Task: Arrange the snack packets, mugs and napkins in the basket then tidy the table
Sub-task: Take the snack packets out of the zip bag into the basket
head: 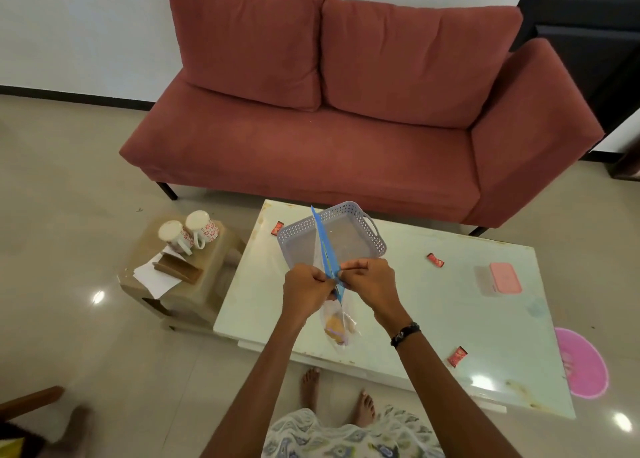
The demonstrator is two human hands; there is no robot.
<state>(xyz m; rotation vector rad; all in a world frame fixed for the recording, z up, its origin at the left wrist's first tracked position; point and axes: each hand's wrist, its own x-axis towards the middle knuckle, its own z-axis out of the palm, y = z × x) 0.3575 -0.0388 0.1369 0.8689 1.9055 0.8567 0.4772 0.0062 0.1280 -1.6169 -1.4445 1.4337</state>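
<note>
A: Hands first: what is held?

B: A clear plastic zip bag with a blue seal strip (pixel 327 249) is pinched from both sides. The left hand (pixel 306 289) is clenched on the strip, and the right hand (pixel 369 284) is closed on it from the other side, fingertips together. Something pale orange can be seen in the bag's lower end; what it is cannot be told.

A: And the basket?

B: The lilac perforated plastic basket (pixel 375 241) is seen just behind the bag, on the white glossy bench (pixel 433 305). Nothing is judged to be packed in it yet.

A: What is left, then?

B: Nearly everything, it is judged. Three small red snack packets (pixel 435 260) are scattered on the bench, well apart. Two white floral mugs (pixel 188 230) and white paper napkins (pixel 156 277) are kept on a brown side stool (pixel 214 249) beside it. A pink lidded box (pixel 502 277) is also left on the bench.
</note>
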